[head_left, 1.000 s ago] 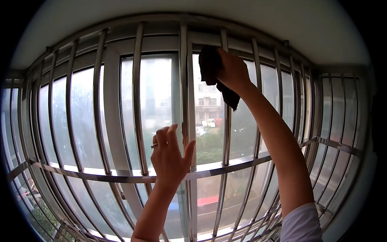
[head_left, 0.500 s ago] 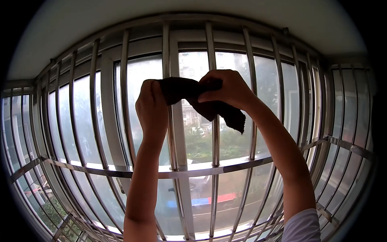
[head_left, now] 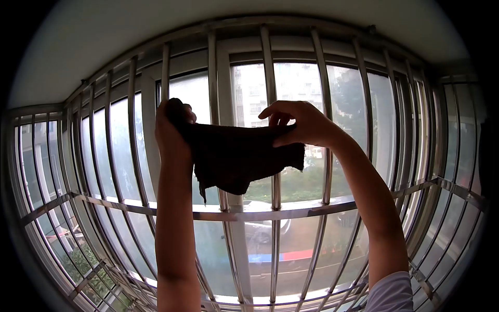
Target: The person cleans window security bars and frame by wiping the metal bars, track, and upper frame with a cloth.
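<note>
A dark cloth point(head_left: 239, 156) with ragged lower edges is stretched between my two hands in front of the metal bars. My left hand point(head_left: 173, 136) is closed round its bunched upper left corner, and some of the fabric sticks up above the fist. At the upper right edge, my right hand point(head_left: 310, 123) pinches the fabric between thumb and fingers, the index finger lifted off it. The cloth sags in the middle and a thin strip dangles from its lower left. Both arms are raised, and a pale sleeve point(head_left: 390, 292) covers part of the right one.
Shiny vertical bars point(head_left: 266, 78) form a cage across the window. A flat metal crossbar point(head_left: 249, 214) runs below the cloth. Behind it are glass panes point(head_left: 200, 96) in pale frames. Outside show a building, greenery and a parked car point(head_left: 262, 229).
The cloth has gone from a twisted strip to a wider spread sheet hanging down. My left hand has moved left, and my right hand has shifted slightly right and down. The view has shifted slightly.
</note>
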A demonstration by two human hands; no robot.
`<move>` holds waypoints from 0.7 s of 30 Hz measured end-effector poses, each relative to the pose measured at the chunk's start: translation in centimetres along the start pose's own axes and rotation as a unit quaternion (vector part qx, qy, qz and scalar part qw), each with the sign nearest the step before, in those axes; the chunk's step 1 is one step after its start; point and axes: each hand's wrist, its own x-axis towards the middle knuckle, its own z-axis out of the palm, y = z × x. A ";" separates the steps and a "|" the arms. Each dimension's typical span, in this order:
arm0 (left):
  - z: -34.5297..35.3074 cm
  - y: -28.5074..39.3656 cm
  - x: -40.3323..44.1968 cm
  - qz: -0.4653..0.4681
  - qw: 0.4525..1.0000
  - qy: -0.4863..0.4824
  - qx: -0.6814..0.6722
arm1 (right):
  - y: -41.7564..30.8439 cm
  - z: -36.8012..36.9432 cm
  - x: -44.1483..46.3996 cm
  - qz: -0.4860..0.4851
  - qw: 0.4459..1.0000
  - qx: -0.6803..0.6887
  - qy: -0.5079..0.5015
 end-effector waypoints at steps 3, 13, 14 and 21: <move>2.4 1.2 -2.3 0.040 0.946 -0.023 0.322 | 0.7 -0.6 -0.1 0.007 1.000 0.008 -0.012; 5.0 -3.4 -5.7 -0.082 0.809 -0.245 0.528 | -1.4 0.4 2.5 -0.039 0.995 0.018 0.095; 4.9 -3.9 -5.9 -0.171 0.898 -0.216 0.342 | -1.0 0.8 2.7 -0.031 0.994 0.028 0.101; 6.2 -3.5 -7.5 -0.071 0.995 0.058 -0.042 | 1.2 0.4 -0.8 -0.070 0.952 -0.091 0.284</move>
